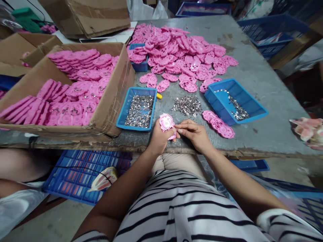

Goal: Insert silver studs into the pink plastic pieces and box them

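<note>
A pink plastic piece [166, 123] is gripped by my left hand [159, 138] near the table's front edge. My right hand [193, 133] touches its lower right side with thumb and fingers pinched together; anything between them is too small to make out. Just beyond my hands lies a pile of small silvery metal parts [187, 106]. More such parts fill a blue tray [118, 116] on the left, and some lie in a tilted blue tray [222, 109] on the right. Overlapping pink pieces [218, 124] rest to the right of my right hand.
A large heap of pink pieces [176, 50] covers the table's far middle. On the left stands a cardboard box [123, 72] with stacked pink pieces. A yellow object [159, 96] lies beside the left tray. Another person's leg [22, 164] shows at far left.
</note>
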`<state>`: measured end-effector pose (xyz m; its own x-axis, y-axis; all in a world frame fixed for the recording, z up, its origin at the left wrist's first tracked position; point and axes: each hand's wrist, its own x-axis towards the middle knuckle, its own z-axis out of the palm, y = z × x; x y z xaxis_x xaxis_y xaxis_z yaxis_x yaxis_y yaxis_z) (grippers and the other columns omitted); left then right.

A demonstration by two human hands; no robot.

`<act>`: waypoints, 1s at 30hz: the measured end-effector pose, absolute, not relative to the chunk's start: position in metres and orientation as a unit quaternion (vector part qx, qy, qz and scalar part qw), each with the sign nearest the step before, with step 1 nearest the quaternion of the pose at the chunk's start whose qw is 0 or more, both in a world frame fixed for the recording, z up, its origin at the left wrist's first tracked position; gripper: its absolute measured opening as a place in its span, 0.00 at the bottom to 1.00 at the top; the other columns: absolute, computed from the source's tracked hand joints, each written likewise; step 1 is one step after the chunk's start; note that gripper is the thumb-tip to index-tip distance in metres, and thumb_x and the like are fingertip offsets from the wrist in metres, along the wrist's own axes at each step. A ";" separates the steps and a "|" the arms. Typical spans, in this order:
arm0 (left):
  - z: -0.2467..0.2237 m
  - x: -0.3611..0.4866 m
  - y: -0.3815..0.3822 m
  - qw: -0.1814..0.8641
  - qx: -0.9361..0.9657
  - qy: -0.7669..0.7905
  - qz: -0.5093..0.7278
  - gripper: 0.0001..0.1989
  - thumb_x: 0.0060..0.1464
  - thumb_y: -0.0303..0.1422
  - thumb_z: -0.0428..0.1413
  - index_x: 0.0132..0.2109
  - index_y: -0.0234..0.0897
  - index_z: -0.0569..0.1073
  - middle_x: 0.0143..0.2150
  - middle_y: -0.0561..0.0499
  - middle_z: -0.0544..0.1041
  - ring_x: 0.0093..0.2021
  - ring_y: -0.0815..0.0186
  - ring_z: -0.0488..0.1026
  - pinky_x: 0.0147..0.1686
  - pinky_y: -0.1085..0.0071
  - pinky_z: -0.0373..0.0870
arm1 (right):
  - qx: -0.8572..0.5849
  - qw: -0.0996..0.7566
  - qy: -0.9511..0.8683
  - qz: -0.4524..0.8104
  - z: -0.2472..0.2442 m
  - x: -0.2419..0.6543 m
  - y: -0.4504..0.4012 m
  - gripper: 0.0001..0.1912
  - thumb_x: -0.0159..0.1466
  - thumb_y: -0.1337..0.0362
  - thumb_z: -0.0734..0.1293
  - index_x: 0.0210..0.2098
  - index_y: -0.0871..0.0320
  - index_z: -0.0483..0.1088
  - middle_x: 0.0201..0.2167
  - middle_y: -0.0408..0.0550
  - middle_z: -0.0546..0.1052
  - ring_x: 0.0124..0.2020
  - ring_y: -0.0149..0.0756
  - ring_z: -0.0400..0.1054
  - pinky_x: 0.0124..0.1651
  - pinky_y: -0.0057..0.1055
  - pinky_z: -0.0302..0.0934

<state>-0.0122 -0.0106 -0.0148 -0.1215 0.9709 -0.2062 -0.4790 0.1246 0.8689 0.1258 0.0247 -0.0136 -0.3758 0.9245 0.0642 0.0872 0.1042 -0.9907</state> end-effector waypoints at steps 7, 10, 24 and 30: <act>-0.018 -0.013 -0.011 0.606 0.265 0.427 0.617 0.22 0.44 0.39 0.60 0.43 0.40 0.59 0.32 0.53 0.75 0.29 0.64 0.76 0.22 0.73 0.67 | -0.426 0.385 -0.658 0.487 -0.014 0.131 0.024 0.09 0.55 0.57 0.71 0.29 0.55 0.73 0.28 0.44 0.74 0.29 0.33 0.65 0.33 0.33 0.61; -0.019 -0.011 -0.010 0.596 0.267 0.430 0.624 0.21 0.47 0.41 0.58 0.43 0.40 0.59 0.32 0.53 0.75 0.32 0.63 0.77 0.25 0.72 0.69 | -0.432 0.382 -0.692 0.435 -0.014 0.136 0.026 0.05 0.58 0.60 0.68 0.30 0.56 0.72 0.29 0.45 0.74 0.29 0.33 0.66 0.33 0.33 0.61; -0.027 -0.005 -0.006 0.575 0.287 0.466 0.608 0.21 0.44 0.29 0.54 0.47 0.41 0.59 0.34 0.56 0.72 0.34 0.69 0.71 0.35 0.72 0.69 | -0.300 0.245 -0.913 0.130 -0.012 0.140 0.029 0.10 0.67 0.67 0.60 0.33 0.57 0.71 0.33 0.51 0.73 0.34 0.37 0.67 0.33 0.32 0.61; -0.035 -0.009 -0.003 0.555 0.309 0.507 0.583 0.21 0.42 0.26 0.53 0.46 0.40 0.61 0.36 0.56 0.70 0.36 0.70 0.69 0.38 0.73 0.67 | -0.246 0.174 -0.948 0.099 -0.006 0.141 0.038 0.12 0.68 0.66 0.57 0.32 0.58 0.69 0.31 0.51 0.72 0.32 0.37 0.64 0.32 0.32 0.57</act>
